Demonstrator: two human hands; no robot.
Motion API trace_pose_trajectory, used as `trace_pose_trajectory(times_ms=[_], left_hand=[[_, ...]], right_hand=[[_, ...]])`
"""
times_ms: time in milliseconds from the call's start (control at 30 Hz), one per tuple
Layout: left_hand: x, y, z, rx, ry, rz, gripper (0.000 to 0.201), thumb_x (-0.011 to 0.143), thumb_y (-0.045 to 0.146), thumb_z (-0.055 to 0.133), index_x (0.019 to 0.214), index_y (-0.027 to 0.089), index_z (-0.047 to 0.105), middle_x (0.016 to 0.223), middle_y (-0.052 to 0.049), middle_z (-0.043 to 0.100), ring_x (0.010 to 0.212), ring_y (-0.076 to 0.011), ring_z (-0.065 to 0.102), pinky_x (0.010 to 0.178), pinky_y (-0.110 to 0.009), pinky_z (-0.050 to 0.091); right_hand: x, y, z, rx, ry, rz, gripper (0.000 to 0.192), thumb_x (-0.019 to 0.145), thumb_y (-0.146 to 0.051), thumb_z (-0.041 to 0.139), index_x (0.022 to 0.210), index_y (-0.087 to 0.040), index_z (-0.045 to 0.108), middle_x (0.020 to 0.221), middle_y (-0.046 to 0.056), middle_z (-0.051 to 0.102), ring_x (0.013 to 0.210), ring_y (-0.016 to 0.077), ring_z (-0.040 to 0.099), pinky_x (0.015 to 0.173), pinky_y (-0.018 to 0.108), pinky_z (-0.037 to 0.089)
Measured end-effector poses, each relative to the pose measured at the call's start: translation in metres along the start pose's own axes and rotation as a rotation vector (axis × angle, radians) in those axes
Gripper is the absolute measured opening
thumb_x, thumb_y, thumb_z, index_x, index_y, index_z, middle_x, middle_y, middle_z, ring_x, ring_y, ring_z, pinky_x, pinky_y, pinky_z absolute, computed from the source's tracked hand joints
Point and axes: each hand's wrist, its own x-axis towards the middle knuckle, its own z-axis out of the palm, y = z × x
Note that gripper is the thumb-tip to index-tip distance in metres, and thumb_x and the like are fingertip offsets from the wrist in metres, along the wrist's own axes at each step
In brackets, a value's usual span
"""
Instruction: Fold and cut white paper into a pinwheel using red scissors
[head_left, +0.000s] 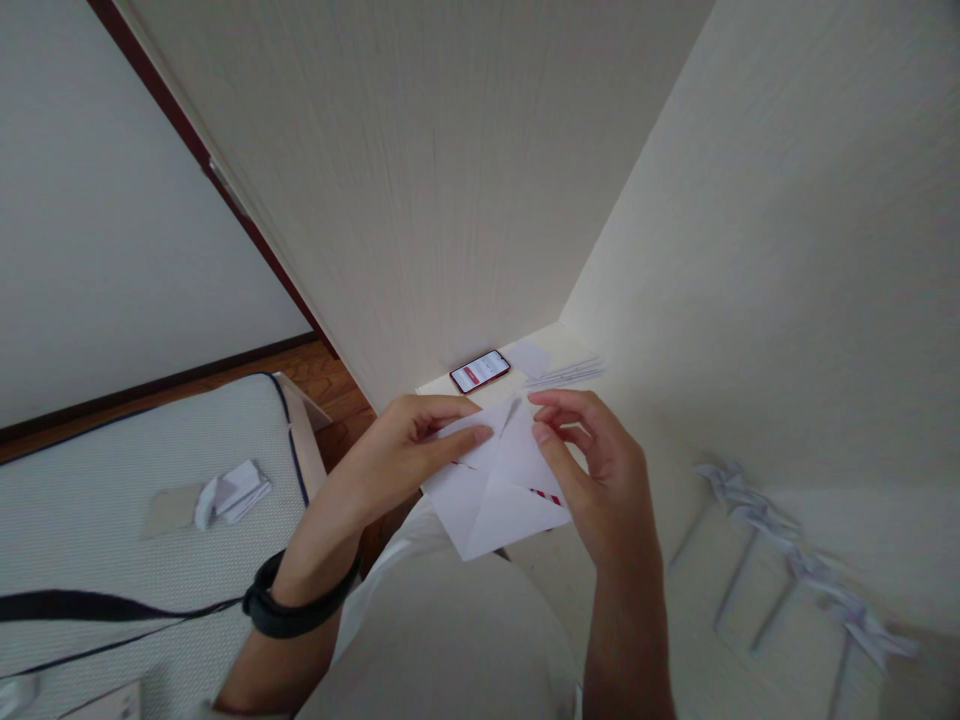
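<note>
A white paper envelope [491,500] is held up in front of my body, its folded triangular flaps facing me. Red-and-white stripes show along part of its right side. My left hand [431,440] grips its upper left, thumb lying on the front and fingers behind. At the upper right edge, the curled fingers and thumb of my right hand [581,440] touch the paper; the fingertips are partly hidden.
On the shelf beyond my hands lie a phone [480,371] with its screen lit and a stack of papers [562,374]. Folded white paper [238,492] rests on the mattress [90,500] at left. Panels rise ahead and at right. A black strap [112,606] reaches my left wristband.
</note>
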Motion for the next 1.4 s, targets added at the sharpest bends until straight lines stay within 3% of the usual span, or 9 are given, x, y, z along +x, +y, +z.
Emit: trace_pose_trajectory(times_ms=[100,233,400,567,667,1067,1400], left_hand=[[-0.001,-0.001,0.001,0.035,-0.01,0.028,0.027,0.083,0.034,0.064,0.062,0.018,0.07,0.056,0.001,0.055,0.049,-0.0098,0.043,0.041,-0.017,0.032],[-0.002,-0.003,0.003,0.119,-0.048,0.088,0.026,0.086,0.032,0.061,0.068,0.019,0.075,0.058,0.0,0.06,0.053,-0.0115,0.047,0.046,-0.018,0.037],[-0.004,-0.001,0.006,0.193,-0.066,0.165,0.027,0.09,0.032,0.059,0.072,0.02,0.076,0.065,-0.001,0.069,0.059,-0.0136,0.056,0.055,-0.02,0.043],[-0.007,0.007,0.009,0.195,0.034,0.209,0.018,0.088,0.03,0.063,0.082,0.023,0.078,0.085,-0.002,0.077,0.079,-0.0169,0.068,0.068,-0.021,0.048],[-0.009,0.01,0.014,0.13,0.1,0.205,0.013,0.085,0.03,0.067,0.083,0.023,0.078,0.086,-0.002,0.078,0.08,-0.0176,0.069,0.071,-0.022,0.05],[-0.012,0.017,0.023,-0.037,0.159,0.167,0.007,0.08,0.024,0.072,0.075,0.02,0.076,0.071,-0.001,0.073,0.061,-0.0116,0.061,0.051,-0.018,0.044],[-0.014,0.024,0.022,-0.05,0.09,0.156,0.01,0.082,0.019,0.07,0.072,0.018,0.072,0.062,0.005,0.064,0.049,-0.0037,0.051,0.044,-0.013,0.037]], right_hand=[[0.001,-0.008,-0.001,-0.068,0.018,-0.114,0.022,0.086,-0.012,0.061,0.104,-0.025,0.065,0.101,0.0,0.062,0.091,0.0134,0.058,0.081,0.029,0.051],[0.003,-0.017,-0.003,-0.129,0.026,-0.216,0.014,0.086,-0.01,0.063,0.094,-0.022,0.067,0.097,0.001,0.061,0.096,0.0147,0.058,0.088,0.031,0.048],[0.001,-0.019,-0.004,-0.153,0.069,-0.23,0.014,0.084,-0.008,0.064,0.084,-0.021,0.067,0.091,0.001,0.061,0.091,0.0146,0.06,0.085,0.031,0.047],[-0.001,-0.02,-0.003,-0.113,0.089,-0.208,0.016,0.083,-0.007,0.065,0.084,-0.023,0.067,0.09,0.0,0.06,0.089,0.0157,0.06,0.083,0.032,0.048],[-0.002,-0.021,-0.001,-0.065,0.089,-0.21,0.017,0.082,-0.007,0.064,0.084,-0.024,0.067,0.09,0.001,0.06,0.089,0.017,0.06,0.083,0.034,0.049],[-0.005,-0.024,0.005,0.009,0.172,-0.32,0.021,0.081,-0.004,0.065,0.086,-0.024,0.069,0.088,0.0,0.06,0.089,0.017,0.059,0.078,0.034,0.049],[-0.004,-0.024,0.002,-0.024,0.157,-0.436,0.023,0.08,-0.003,0.067,0.089,-0.024,0.072,0.089,0.002,0.063,0.086,0.0164,0.061,0.071,0.032,0.052]])
